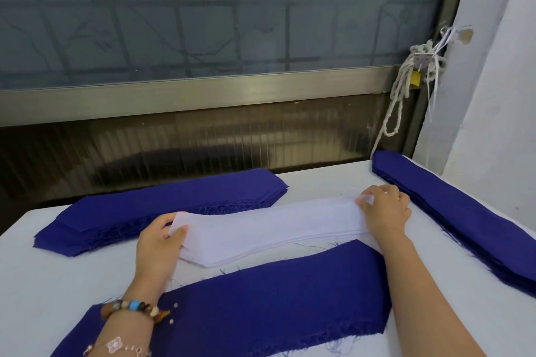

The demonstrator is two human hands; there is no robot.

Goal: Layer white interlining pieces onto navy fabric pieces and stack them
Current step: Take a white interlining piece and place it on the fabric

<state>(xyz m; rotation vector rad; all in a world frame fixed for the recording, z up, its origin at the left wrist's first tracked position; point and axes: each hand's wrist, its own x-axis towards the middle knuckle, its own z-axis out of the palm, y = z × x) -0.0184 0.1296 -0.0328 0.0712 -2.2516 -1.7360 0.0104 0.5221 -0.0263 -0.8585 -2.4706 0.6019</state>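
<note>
At 6 o'clock, nearest to me, one navy piece [275, 293] lies flat on the worktop [43, 284]. I judge that the white sheet must land on it. Just behind it, toward 12 o'clock, is the interlining stack [261, 243], and the step in hand seems to be taking off only its top sheet [261, 220].

To do this well, I would first check at the raised corner that only one layer comes up, because such thin sheets may cling together. Then I would lift both ends at the same time so the sheet stays lightly stretched and does not fold. I would bring it toward 6 o'clock and lay it down with its angled ends matching the navy outline, without dragging the frayed navy edges.

My left hand [158, 243] is at the 9 o'clock end of the stack. Its thumb and fingers pinch the lifted white corner, and the wrist with the bead bracelet [133, 309] is over the navy piece. My right hand [384, 211] is at the 3 o'clock end, with the fingers curled down, nipping a small raised flap of the same sheet.

Farther away, the left navy stack [162, 203] lies at 10 o'clock and the right navy stack [464, 217] at 2 o'clock. I cannot tell which one is supply and which is finished.
</note>
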